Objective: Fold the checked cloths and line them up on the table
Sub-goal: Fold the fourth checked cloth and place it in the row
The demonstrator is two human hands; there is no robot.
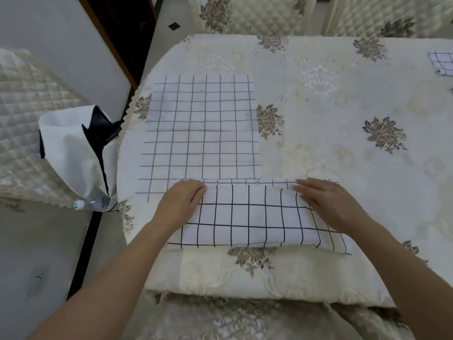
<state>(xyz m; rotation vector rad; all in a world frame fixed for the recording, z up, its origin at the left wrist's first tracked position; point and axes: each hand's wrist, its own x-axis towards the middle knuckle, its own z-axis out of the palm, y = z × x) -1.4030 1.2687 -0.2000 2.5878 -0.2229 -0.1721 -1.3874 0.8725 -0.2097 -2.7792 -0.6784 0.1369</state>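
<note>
Right edge cuts off a second checked cloth (pixel 442 63).

Checked cloths (pixel 201 131) (pixel 257 217) (pixel 441 63) x3, hands (pixel 183 200) (pixel 326 200) x2, table (pixel 343 106) x1, bottle (pixel 90 204) x1

A cream flowered tablecloth (pixel 343 148) fills the middle. Just left of it a white and navy bag (pixel 71 148) rests on a quilted chair (pixel 22 114), with a plastic bottle (pixel 90 204) at the bag's lower edge. Beyond the tablecloth stand more quilted chair backs (pixel 247 13).
</note>
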